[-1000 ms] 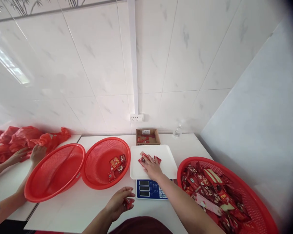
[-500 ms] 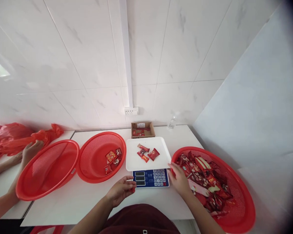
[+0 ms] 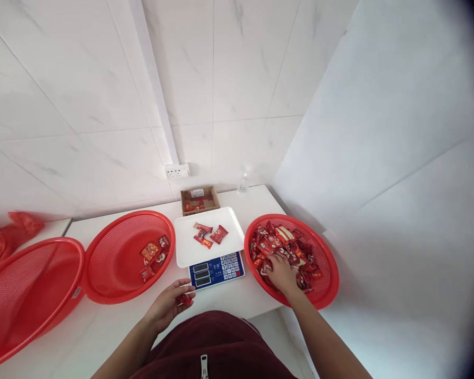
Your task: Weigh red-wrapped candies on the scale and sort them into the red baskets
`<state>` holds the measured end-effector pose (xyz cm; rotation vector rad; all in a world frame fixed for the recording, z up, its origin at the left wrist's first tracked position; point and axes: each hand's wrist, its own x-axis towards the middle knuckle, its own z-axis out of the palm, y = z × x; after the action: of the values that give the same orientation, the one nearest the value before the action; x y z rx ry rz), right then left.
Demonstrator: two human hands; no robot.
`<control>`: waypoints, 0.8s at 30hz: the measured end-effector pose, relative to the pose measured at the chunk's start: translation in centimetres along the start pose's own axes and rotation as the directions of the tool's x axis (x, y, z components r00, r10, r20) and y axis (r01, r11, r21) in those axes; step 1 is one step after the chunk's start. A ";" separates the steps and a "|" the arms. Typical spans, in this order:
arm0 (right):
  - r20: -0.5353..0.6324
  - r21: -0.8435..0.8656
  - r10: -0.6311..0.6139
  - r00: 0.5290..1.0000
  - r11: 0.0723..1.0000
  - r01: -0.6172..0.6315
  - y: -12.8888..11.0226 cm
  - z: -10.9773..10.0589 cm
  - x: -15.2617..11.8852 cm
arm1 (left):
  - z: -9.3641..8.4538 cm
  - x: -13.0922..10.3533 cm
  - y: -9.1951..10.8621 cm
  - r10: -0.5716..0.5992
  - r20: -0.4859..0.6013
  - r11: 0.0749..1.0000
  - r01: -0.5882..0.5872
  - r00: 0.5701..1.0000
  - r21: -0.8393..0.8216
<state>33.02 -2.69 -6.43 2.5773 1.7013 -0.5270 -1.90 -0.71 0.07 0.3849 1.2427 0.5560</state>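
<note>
My left hand (image 3: 170,305) is closed round a small red snack packet (image 3: 185,299), just in front of the digital scale (image 3: 217,271). My right hand (image 3: 282,273) reaches into the right red basket (image 3: 329,281), its fingers spread on the heap of red snack packets (image 3: 274,241); the fingertips are partly hidden among them. On the scale's white tray (image 3: 187,252) lie several wrapped snacks, including a larger red packet (image 3: 219,234) and a narrow bar (image 3: 203,227).
A middle red basket (image 3: 114,252) holds several packets at its right side. Another red basket (image 3: 31,295) stands farther left, near a red plastic bag (image 3: 11,231). Behind the tray are a cardboard box (image 3: 200,201) and a clear bottle (image 3: 243,183), near a wall socket (image 3: 177,171).
My right hand has moved from the tray's right edge into the right basket. My left hand keeps its packet near the scale. The view has turned right; the other person's hands have left it.
</note>
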 end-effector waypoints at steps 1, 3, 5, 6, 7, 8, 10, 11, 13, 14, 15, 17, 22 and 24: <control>0.007 -0.001 -0.054 0.999 0.999 0.054 -0.4 0.1 0.1 | 0.0 0.0 0.0 -0.004 -0.015 1.000 0.004 1.000 0.002; 0.037 -0.017 -0.135 0.990 0.991 0.136 -1.0 0.6 0.4 | 0.0 -0.1 -0.1 -0.009 -0.038 1.000 0.009 0.999 0.008; 0.053 -0.040 -0.148 0.988 0.988 0.150 -1.4 1.0 0.7 | 0.1 -0.2 -0.1 -0.009 -0.047 1.000 0.010 0.999 0.013; 0.053 -0.050 -0.141 0.989 0.988 0.143 -1.6 1.2 0.8 | 0.2 -0.2 -0.1 -0.009 -0.049 1.000 0.010 0.999 0.015; 0.052 -0.054 -0.129 0.990 0.990 0.132 -1.7 1.3 0.9 | 0.2 -0.2 -0.1 -0.009 -0.051 1.000 0.010 0.999 0.018; 0.056 -0.053 -0.119 0.991 0.991 0.122 -1.7 1.3 1.0 | 0.3 -0.3 -0.1 -0.007 -0.053 1.000 0.009 0.999 0.020; 0.081 -0.039 -0.098 0.992 0.994 0.101 -1.7 1.3 1.0 | 0.3 -0.3 0.0 -0.009 -0.057 1.000 0.010 0.998 0.020; 0.096 -0.029 -0.087 0.992 0.996 0.090 -1.6 1.3 1.1 | 0.3 -0.3 0.0 -0.010 -0.057 1.000 0.011 0.998 0.017; 0.125 -0.011 -0.064 0.990 0.998 0.066 -1.5 1.1 1.2 | 0.3 -0.3 0.0 -0.010 -0.055 1.000 0.010 0.998 0.009; 0.137 0.010 -0.052 0.989 0.999 0.051 -1.4 1.0 1.3 | 0.3 -0.3 0.0 -0.010 -0.054 1.000 0.011 0.998 0.007; 0.142 0.041 -0.037 0.989 0.999 0.031 -1.4 0.9 1.5 | 0.3 -0.3 -0.1 -0.011 -0.055 1.000 0.011 0.998 0.006; 0.109 0.119 0.002 0.994 0.993 -0.015 -1.5 0.8 2.0 | 0.3 -0.3 -0.1 -0.010 -0.059 1.000 0.011 0.998 0.009; 0.058 0.403 0.044 0.997 0.913 -0.063 -3.1 1.1 4.0 | 0.2 -0.3 -0.1 -0.001 -0.050 1.000 0.002 0.999 0.022; 0.084 0.468 0.040 0.996 0.881 -0.074 -3.7 1.5 4.7 | 0.1 -0.4 -0.1 0.006 -0.046 1.000 -0.005 0.999 0.022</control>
<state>30.99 2.74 -8.53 2.8582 1.6307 -1.1462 -1.87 -1.04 0.29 0.3960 1.2931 0.5589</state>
